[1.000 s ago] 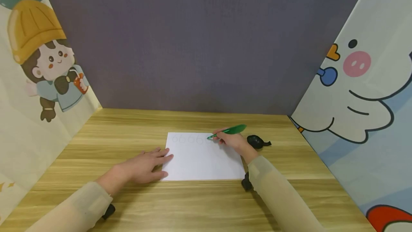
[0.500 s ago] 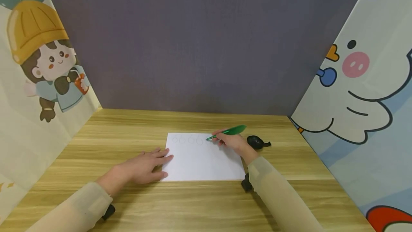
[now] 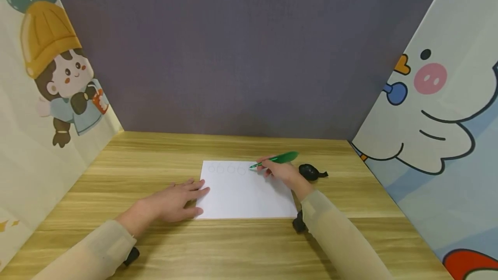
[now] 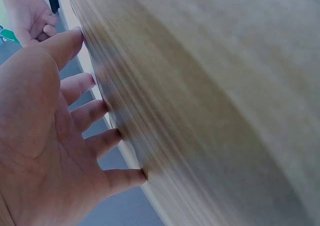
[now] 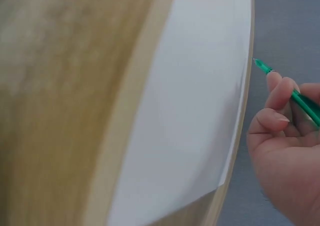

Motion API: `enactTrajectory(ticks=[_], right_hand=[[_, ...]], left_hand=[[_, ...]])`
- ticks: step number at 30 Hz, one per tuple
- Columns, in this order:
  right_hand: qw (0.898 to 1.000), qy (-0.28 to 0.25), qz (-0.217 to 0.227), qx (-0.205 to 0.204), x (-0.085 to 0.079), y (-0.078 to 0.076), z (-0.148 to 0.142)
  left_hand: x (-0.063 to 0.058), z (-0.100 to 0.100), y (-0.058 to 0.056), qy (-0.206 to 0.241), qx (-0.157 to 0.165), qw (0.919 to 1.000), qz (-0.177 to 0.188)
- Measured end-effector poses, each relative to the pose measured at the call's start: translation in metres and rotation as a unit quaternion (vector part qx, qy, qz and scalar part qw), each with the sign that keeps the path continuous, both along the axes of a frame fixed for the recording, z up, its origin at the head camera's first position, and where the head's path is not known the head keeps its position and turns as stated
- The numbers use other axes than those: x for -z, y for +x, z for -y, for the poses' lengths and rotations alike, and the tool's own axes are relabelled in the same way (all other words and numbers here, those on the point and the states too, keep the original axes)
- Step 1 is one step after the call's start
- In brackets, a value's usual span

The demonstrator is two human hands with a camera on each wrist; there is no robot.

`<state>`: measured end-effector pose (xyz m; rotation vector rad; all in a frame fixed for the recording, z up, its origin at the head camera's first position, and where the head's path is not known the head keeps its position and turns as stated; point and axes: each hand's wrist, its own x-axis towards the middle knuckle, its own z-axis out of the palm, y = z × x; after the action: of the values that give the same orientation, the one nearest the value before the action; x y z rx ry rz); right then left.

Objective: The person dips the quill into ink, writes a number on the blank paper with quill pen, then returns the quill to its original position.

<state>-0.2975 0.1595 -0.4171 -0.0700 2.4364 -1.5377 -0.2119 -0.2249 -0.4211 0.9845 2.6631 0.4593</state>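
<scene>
A white sheet of paper (image 3: 245, 198) lies on the wooden table, with faint round figures like 6s (image 3: 231, 169) in a row near its far edge. My left hand (image 3: 177, 202) rests flat at the sheet's left side, fingers spread and fingertips over its edge. In the right hand (image 3: 279, 171), thumb and fingers pinch a green pen (image 3: 287, 156) with a broad leaf-shaped end. Its tip points left, just right of the last figure. The right wrist view shows the pen tip (image 5: 258, 63) standing off the paper, against the grey backdrop.
Right of the right hand sits a black rounded object (image 3: 308, 171) with a narrow tail. A grey panel (image 3: 241, 55) rises behind the table (image 3: 241, 245). Cartoon-printed walls (image 3: 435, 137) slant along both sides.
Over the last second the pen tip has shifted very slightly left and nearer me. My left hand and the paper keep their places.
</scene>
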Motion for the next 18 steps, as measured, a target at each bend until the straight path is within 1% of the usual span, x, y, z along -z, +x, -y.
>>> enactTrajectory(ticks=[2,7,11,13,18], right_hand=[[1.000,0.005,0.003,0.004,-0.005,0.004,-0.001],[1.000,-0.011,-0.003,-0.011,-0.013,0.010,-0.009],[0.999,-0.036,-0.027,-0.016,-0.014,0.014,-0.018],[0.998,-0.042,-0.035,-0.009,-0.014,0.017,-0.022],[0.998,-0.052,-0.043,0.000,-0.014,0.026,-0.034]], left_hand=[[0.000,0.000,0.000,0.000,-0.001,1.0000,0.000],[-0.001,-0.001,0.001,0.001,-0.004,1.0000,0.004],[-0.004,-0.001,0.002,0.000,-0.005,1.0000,0.005],[-0.005,-0.002,0.003,0.000,-0.005,1.0000,0.006],[-0.006,-0.002,0.004,0.002,-0.004,1.0000,0.007]])
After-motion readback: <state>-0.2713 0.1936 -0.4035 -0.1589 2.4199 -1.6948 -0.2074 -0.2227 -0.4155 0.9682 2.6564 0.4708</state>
